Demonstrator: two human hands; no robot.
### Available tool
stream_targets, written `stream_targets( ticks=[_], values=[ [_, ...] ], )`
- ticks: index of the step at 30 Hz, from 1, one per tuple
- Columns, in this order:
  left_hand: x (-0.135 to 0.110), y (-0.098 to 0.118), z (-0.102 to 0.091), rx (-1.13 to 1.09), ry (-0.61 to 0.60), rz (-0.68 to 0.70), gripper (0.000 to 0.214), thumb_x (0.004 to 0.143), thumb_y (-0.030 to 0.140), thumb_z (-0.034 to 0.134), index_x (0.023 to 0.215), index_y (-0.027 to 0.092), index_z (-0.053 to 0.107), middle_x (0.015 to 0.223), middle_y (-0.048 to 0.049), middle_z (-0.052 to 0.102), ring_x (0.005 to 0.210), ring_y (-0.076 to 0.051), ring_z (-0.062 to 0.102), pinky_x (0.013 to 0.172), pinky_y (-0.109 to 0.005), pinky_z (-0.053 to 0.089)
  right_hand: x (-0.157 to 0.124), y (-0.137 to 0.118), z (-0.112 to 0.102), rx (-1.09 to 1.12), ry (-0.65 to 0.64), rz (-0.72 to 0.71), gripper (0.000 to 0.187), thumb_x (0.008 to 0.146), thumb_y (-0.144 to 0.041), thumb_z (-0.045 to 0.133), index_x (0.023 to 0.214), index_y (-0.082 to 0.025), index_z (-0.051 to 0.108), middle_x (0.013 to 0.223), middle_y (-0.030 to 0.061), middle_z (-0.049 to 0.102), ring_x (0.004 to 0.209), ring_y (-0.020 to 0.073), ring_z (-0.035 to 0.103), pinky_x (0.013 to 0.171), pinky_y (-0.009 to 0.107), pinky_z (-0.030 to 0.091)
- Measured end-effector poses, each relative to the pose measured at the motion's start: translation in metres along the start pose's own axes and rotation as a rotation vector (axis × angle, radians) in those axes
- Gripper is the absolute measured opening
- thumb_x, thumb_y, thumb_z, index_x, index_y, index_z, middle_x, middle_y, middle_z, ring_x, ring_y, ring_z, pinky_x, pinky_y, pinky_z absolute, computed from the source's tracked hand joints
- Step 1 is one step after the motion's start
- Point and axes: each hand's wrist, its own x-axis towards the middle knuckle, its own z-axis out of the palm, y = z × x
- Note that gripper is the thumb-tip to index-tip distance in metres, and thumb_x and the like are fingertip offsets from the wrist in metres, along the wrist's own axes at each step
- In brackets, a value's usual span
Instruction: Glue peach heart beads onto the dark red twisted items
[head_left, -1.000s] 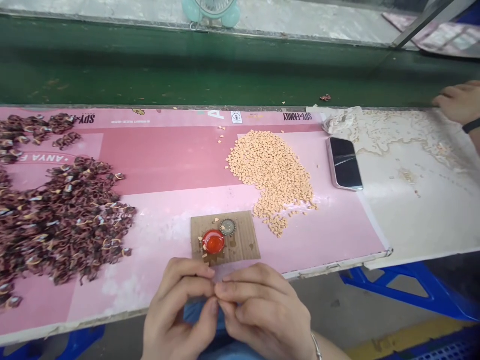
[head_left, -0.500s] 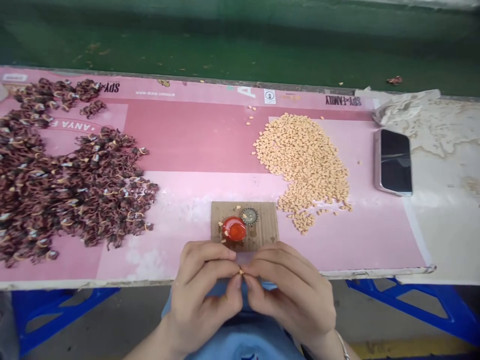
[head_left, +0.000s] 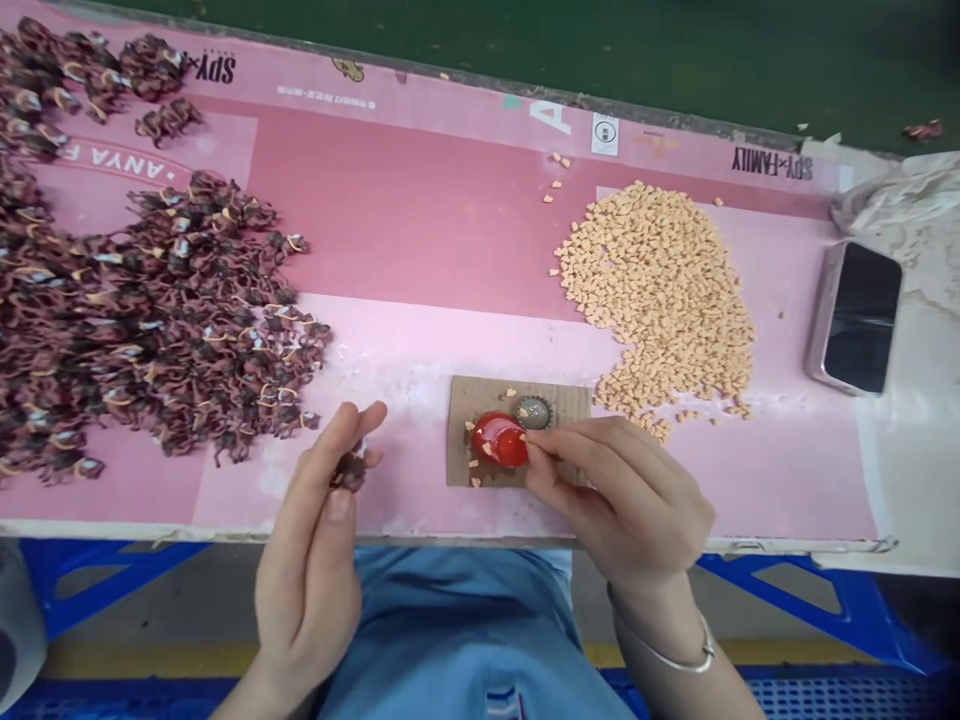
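Note:
My left hand pinches a small dark brown piece between thumb and fingers, over the front edge of the pink board. My right hand rests on a small cardboard square, its fingertips pinched together at a glossy red blob; whether they hold anything is too small to tell. A metal bottle cap sits beside the blob. A big heap of dark brown pieces lies to the left. A pile of tiny orange heart-shaped bits lies to the right.
A phone lies face up at the right, by crumpled pale sheeting. A green belt runs behind the board. Blue frame parts show below the table edge.
My hands were together in front of me, pinching a tiny orange bit. They have parted: the left went left with a dark piece, the right reached forward to the red blob. The camera tilted down.

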Motion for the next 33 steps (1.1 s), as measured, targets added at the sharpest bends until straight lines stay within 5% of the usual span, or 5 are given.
stream_targets(
  ticks=[5,11,16,26,33],
  values=[
    [0.003,0.001,0.000,0.002,0.011,-0.005,0.038,0.105,0.021,0.070,0.139,0.037,0.074,0.145,-0.0013,0.072,0.113,-0.017,0.078,0.098,-0.024,0.067,0.001,-0.002,-0.002,-0.018,-0.027,-0.005,0.022,0.095,-0.004,0.073,0.099,-0.023,0.064,0.076,-0.0004,0.076,0.065,0.0137,0.070,0.063,0.026,0.059],
    [0.009,-0.006,-0.006,-0.237,-0.071,-0.022,0.016,0.099,0.027,0.079,0.115,0.031,0.082,0.103,-0.0006,0.078,0.089,-0.014,0.082,0.083,-0.021,0.071,-0.001,-0.001,-0.003,-0.001,-0.032,0.021,0.022,0.096,-0.004,0.071,0.098,-0.024,0.064,0.074,-0.0014,0.074,0.065,0.0133,0.070,0.061,0.027,0.057],
    [0.013,0.000,-0.001,-0.432,-0.170,-0.083,0.015,0.095,0.025,0.083,0.107,0.034,0.083,0.099,0.0007,0.077,0.088,-0.013,0.082,0.081,-0.019,0.071,-0.001,-0.005,-0.006,0.069,-0.029,0.070,0.024,0.094,-0.001,0.071,0.096,-0.024,0.066,0.076,-0.0006,0.073,0.066,0.0149,0.070,0.062,0.029,0.059],
    [0.017,0.012,0.007,-0.998,-0.527,-0.590,0.018,0.089,0.019,0.089,0.103,0.029,0.084,0.091,0.0025,0.065,0.077,-0.007,0.076,0.072,-0.011,0.063,0.006,-0.043,0.001,0.449,0.094,0.098,0.014,0.100,-0.009,0.067,0.089,-0.017,0.068,0.069,-0.0008,0.071,0.061,0.0088,0.066,0.068,0.023,0.063],
    [0.014,0.014,0.007,-1.106,-0.543,-0.738,0.018,0.086,0.018,0.091,0.101,0.025,0.085,0.089,0.0032,0.067,0.075,-0.004,0.072,0.071,-0.008,0.060,0.006,-0.035,-0.004,0.448,-0.020,-0.027,0.011,0.099,-0.010,0.070,0.093,-0.018,0.070,0.071,-0.0017,0.074,0.062,0.0089,0.069,0.070,0.021,0.064]
  ],
)
